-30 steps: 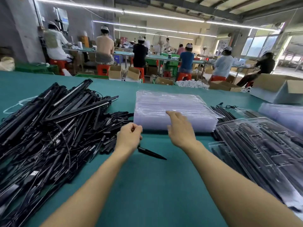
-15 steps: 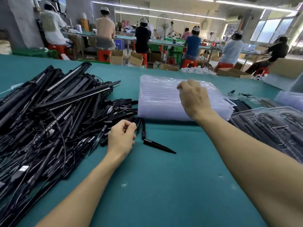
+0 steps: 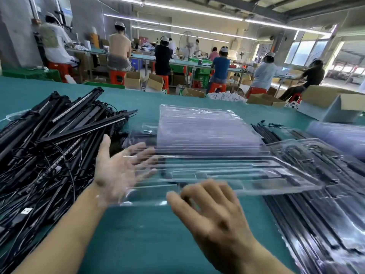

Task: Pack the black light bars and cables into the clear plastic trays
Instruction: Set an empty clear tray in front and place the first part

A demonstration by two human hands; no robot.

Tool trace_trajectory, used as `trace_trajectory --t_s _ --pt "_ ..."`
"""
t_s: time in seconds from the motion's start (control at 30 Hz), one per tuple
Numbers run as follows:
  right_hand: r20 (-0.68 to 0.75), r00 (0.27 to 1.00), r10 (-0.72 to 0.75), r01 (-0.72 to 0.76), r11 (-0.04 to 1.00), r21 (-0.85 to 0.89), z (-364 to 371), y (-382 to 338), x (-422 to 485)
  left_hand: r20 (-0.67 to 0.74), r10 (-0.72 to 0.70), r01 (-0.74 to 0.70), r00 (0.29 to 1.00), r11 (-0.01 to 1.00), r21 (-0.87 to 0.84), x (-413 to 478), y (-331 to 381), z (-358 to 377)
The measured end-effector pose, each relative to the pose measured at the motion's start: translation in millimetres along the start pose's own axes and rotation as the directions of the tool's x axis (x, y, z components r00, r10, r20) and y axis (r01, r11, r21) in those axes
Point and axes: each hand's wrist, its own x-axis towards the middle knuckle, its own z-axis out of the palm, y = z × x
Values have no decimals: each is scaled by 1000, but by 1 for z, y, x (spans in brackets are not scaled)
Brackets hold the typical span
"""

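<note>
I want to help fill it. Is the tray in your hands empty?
Empty: the tray shows only clear pockets, with no bars inside.

A single clear plastic tray point(image 3: 227, 173) was held above the green table point(image 3: 138, 234), in front of the stack of empty trays point(image 3: 205, 131); the left hand point(image 3: 118, 171) was spread palm-up beneath its left end, seen through the plastic; the right hand point(image 3: 213, 212) was placed at its near edge, fingers splayed; black light bars and cables point(image 3: 49, 147) were heaped at the left; filled trays point(image 3: 325, 194) were laid at the right.
</note>
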Motion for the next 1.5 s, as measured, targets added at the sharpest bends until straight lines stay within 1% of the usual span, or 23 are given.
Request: trace_trajectory --t_s 0.03,0.1,0.17,0.27,0.3,0.37,0.43,0.47,0.5,0.53,0.6,0.63,0.7,0.73,0.8,0.83,0.9,1.03,1.17,1.23,1.33,1.4,1.5 --pt "23 1000 8 -9 1000 9 -6 -10 -11 -8 -15 15 1000 999 38 -5 3 -4" --pt "106 993 41 -49 997 68 -13 -30 -29 -59 -51 64 997 969 237 -15 6 -13" --pt "207 972 115 -140 984 111 -13 -53 -46 -191 -56 131 980 904 407 -24 4 -21" --pt "474 855 211 -310 940 141 -6 -77 -72 -387 129 113 913 831 544 -32 0 -26" --pt "547 814 193 -294 950 102 -4 -78 -76 -399 237 97 886 746 659 -35 -2 -23" --pt "597 795 112 -202 976 86 -4 -69 -70 -288 459 97 840 395 914 -37 -7 -17" --pt "539 841 50 -218 943 252 -3 -48 -56 -8 649 60 760 -57 997 -38 -14 -8" --pt "445 882 153 -312 898 310 0 -31 -46 151 687 37 711 -252 967 -38 -17 0" --pt "384 873 301 -436 834 337 5 -11 -35 275 681 -6 679 -369 929 -38 -19 10" --pt "356 822 444 -553 770 319 11 13 -25 322 636 -67 701 -390 918 -38 -21 20" --pt "345 692 634 -704 699 127 32 70 -13 256 427 -122 867 -316 941 -33 -26 29" --pt "383 622 683 -728 685 -40 42 100 -10 214 288 -108 933 -343 933 -29 -30 29" --pt "495 472 730 -635 671 -384 60 153 -15 161 111 -92 981 -464 881 -21 -39 19" --pt "546 392 740 -544 665 -511 66 176 -24 147 78 -90 986 -492 866 -18 -43 12" --pt "615 250 748 -375 661 -651 73 212 -47 151 103 -80 983 -501 862 -13 -47 3" --pt "625 209 752 -345 655 -672 74 224 -60 163 129 -79 978 -495 866 -10 -48 0" --pt "611 208 763 -329 643 -691 71 238 -82 177 157 -79 972 -491 867 -6 -47 -3" --pt "536 304 788 -298 613 -732 63 247 -92 176 178 -73 968 -471 879 -2 -48 -5" --pt "417 260 871 -352 488 -799 60 255 -89 193 185 -86 964 -470 879 0 -47 -6" --pt "379 266 886 -344 455 -822 62 258 -83 206 196 -99 959 -448 889 1 -47 -6" --pt "422 324 847 -313 517 -797 75 257 -70 230 222 -123 948 -409 904 3 -45 -5" --pt "478 273 835 -402 551 -731 88 255 -66 241 231 -137 942 -391 910 5 -44 -5" --pt "453 177 874 -482 478 -734 100 252 -65 244 206 -168 948 -327 930 4 -44 -6"
